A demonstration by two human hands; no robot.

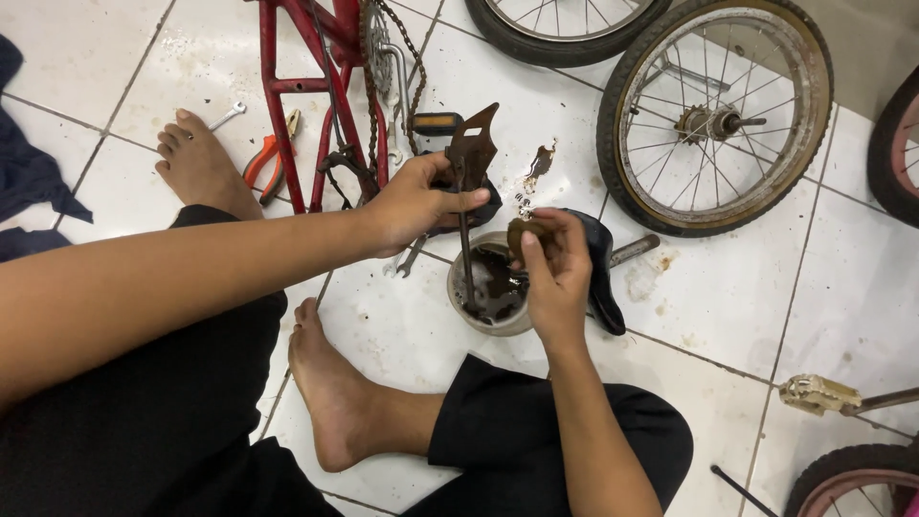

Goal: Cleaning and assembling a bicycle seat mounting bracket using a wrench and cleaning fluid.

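Setting: white tiled floor (pixel 842 316), seen from above by a seated, barefoot person in black trousers.
Left hand (pixel 416 201): fingers closed around a dark rusty metal part (pixel 471 153), held upright; its long shaft runs down into the cup.
Right hand (pixel 555 273): thumb and fingertips pinched together on a small brown piece (pixel 522 235), held just above the cup's rim; what the piece is cannot be told.
Cup (pixel 458 292): small round pale container on the floor between the hands, holding dark liquid; its right side is hidden behind the right hand.
Bicycle saddle (pixel 603 263): black, lying on the floor just behind the right hand, mostly covered by it; a grey post sticks out to its right.
Red bicycle frame (pixel 287 86): lying beyond the left hand, its rusty chain (pixel 407 48) hanging down; the top is cut off by the picture's edge.
Wheel (pixel 713 115): spoked, with a worn tyre, flat on the floor at upper right; other wheels are only partly in view at the top, right and lower right edges.
Tools: orange-handled pliers (pixel 260 165) near the left foot, partly behind the frame; a small spanner (pixel 228 115) beyond the toes; another spanner (pixel 407 258) half hidden under the left wrist.
Pedal (pixel 818 393): pale, on a crank arm, cut off at the right edge.
Dark cloth (pixel 29 172): at the left edge, only partly visible.
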